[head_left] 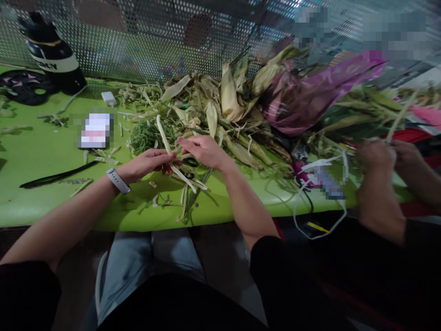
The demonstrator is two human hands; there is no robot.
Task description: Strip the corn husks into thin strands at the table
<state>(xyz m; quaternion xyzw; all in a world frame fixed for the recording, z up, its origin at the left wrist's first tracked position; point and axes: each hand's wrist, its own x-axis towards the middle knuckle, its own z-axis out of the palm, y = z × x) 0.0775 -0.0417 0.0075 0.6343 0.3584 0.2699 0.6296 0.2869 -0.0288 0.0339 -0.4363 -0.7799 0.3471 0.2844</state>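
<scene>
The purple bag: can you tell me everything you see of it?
The purple bag looks like thin, shiny, see-through plastic. It is crumpled, bulging at lower left and drawn out toward upper right. It rests against corn husks; its contents are unclear. The left hand and right hand are both away from it.

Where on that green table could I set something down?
There's bare table left of the phone, behind the black strap, and in front of that strap along the near edge. It's crowded around the left hand and right hand and under the husk heap.
</scene>
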